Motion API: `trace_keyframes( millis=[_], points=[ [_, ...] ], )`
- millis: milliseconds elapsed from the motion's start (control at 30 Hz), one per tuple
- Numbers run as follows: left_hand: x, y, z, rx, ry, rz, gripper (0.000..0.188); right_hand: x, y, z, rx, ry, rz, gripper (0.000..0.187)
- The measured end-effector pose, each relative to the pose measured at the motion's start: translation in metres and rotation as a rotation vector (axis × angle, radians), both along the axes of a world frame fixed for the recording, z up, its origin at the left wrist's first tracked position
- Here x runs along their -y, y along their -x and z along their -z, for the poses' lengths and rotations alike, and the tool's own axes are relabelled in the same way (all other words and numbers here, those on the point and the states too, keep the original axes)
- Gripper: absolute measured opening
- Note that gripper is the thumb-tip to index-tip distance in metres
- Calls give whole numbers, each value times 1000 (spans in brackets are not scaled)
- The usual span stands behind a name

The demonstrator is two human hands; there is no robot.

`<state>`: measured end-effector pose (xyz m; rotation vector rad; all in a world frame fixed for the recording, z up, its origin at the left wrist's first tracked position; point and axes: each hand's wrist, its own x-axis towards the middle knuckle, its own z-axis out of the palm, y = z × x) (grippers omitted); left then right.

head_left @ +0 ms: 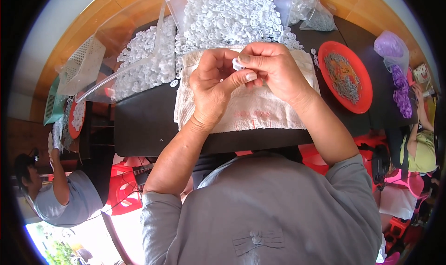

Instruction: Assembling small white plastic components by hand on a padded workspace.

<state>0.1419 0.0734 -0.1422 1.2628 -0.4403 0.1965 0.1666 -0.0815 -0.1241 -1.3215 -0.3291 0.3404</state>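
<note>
Both my hands are raised together over a white cloth (260,109) spread on the black table (144,126). My left hand (214,81) and my right hand (274,67) pinch one small white plastic ring (238,63) between their fingertips. Just beyond them a large heap of the same white plastic rings (227,16) covers the far half of the table. What else the fingers hide I cannot make out.
A red plate (362,86) with small metal springs sits at the right, next to purple plastic bags (395,65). White mesh baskets (83,63) and clear plastic sheeting lie far left. One person sits at the left (60,190), another at the right (420,144). Red stools stand under the table.
</note>
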Motion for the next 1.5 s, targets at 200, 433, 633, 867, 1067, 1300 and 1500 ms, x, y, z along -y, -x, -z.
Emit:
trace_keyframes(
  millis=[200, 433, 633, 867, 1067, 1300, 1500],
  points=[
    [-5, -5, 2, -247, -96, -122, 16, 0, -4, 7, 110, 38, 203, 17],
    [-8, -5, -1, -359, -118, -89, 12, -6, 0, 7, 151, 154, 232, 13],
    [-6, -5, 2, -320, -125, -73, 15, -7, 0, 10, 372, 310, 247, 12],
    [-9, -4, 4, -287, -168, -91, 15, -12, 9, 9, 198, 179, 288, 13],
    [-7, -3, 4, -292, -67, -114, 15, -14, 10, 4, 116, 83, 344, 15],
    [-6, -5, 3, -289, -61, -131, 14, -12, 7, 6, 137, 129, 294, 16],
    [-7, -4, -1, -301, -110, -94, 12, -7, 4, 1, 172, 224, 267, 17]
  ],
)
